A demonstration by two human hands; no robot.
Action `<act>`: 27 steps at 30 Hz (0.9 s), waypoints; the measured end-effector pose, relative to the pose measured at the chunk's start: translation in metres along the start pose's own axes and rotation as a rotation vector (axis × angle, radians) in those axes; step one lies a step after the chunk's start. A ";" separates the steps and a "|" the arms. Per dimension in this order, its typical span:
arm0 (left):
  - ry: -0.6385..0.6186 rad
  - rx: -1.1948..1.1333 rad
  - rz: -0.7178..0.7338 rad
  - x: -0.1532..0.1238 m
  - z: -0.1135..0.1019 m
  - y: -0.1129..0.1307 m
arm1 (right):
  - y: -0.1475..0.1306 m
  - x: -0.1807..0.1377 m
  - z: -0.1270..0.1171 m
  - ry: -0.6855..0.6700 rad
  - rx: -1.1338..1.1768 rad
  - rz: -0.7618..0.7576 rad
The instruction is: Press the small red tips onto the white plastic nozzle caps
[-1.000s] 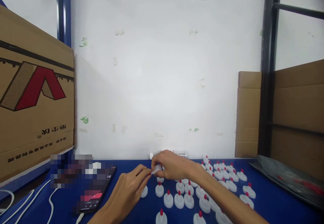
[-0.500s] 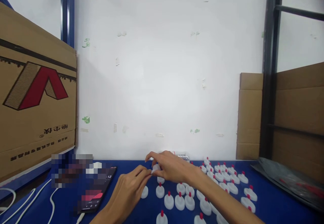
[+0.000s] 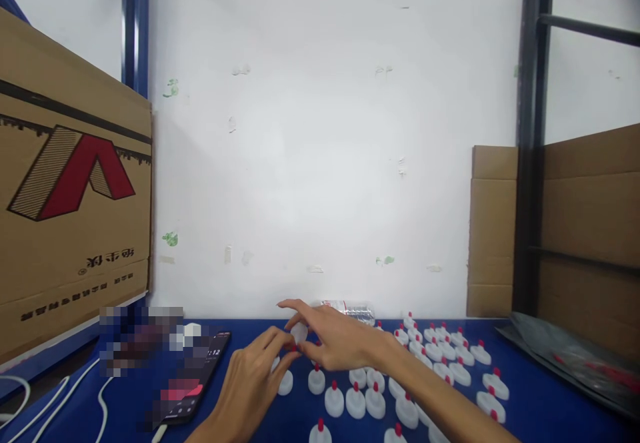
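My right hand (image 3: 337,336) grips a small white plastic bottle (image 3: 300,332) between thumb and fingers, with its index finger stretched out above. At the bottle's near end shows a red cap (image 3: 294,348), pinched by the thumb and fingers of my left hand (image 3: 253,369). The two hands meet just above the blue table (image 3: 265,423), and fingers hide part of the bottle. Below them stand a white bottle without a visible red cap (image 3: 285,382) and a red-capped white bottle (image 3: 317,381).
Several more red-capped bottles (image 3: 355,403) spread across the table to the right. A phone (image 3: 203,376) with a white cable lies at left, near a large cardboard box (image 3: 75,183). Behind my right hand lies a clear-wrapped package (image 3: 359,312). A grey plastic bag (image 3: 565,356) rests at right.
Both hands have shifted slightly, the right one to the left. The bottle has turned, and its red cap now shows between the left fingers. More of the package behind is visible.
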State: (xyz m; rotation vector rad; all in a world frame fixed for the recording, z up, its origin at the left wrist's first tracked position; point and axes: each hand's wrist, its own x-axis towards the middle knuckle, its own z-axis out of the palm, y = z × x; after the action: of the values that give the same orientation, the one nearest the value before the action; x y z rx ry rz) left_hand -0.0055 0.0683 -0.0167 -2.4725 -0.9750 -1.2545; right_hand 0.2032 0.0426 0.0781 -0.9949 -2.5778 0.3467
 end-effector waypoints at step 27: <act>-0.148 -0.371 -0.257 0.005 -0.012 0.015 | -0.005 0.012 0.020 0.079 -0.260 -0.052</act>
State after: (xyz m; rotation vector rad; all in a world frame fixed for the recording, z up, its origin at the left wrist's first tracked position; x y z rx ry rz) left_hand -0.0013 0.0540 -0.0035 -2.8260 -1.2269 -1.4614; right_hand 0.1834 0.0455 0.0644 -1.0024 -2.6162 -0.0428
